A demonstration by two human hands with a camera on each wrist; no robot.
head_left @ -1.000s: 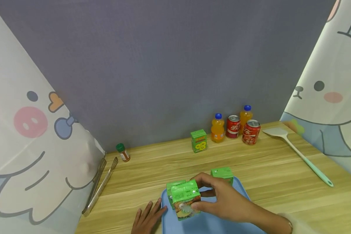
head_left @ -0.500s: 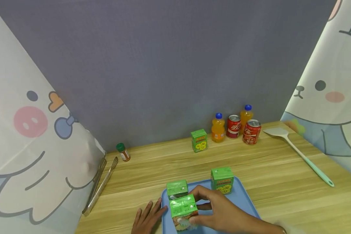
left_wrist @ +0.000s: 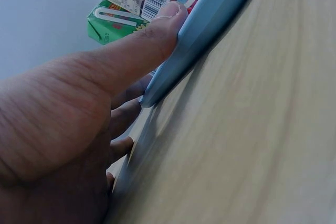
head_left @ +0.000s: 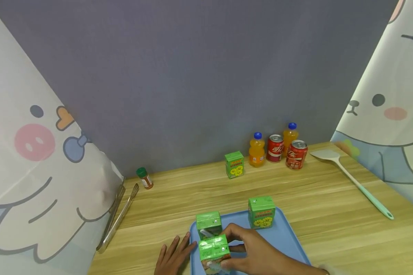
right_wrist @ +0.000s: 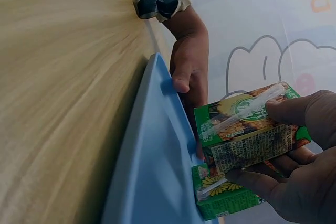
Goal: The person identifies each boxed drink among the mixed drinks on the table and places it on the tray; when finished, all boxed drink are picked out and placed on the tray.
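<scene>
The right hand (head_left: 252,252) has its grip closed on a green drink carton (head_left: 214,247), pinched between thumb and fingers at the left of the blue tray (head_left: 286,237), just on the near side of a second carton (head_left: 208,221). A third carton (head_left: 261,214) stands far right in the tray. The left hand (head_left: 173,255), grip released, rests on the desk (head_left: 330,225), thumb against the tray's left rim.

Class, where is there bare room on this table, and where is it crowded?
Bare wood lies between the metal tongs and the blue tray, beyond the left hand, and between the tray and the spatula. Crowded: the back right, where bottles and cans cluster, and the tray's left side, where the right hand holds a carton close to another.
</scene>
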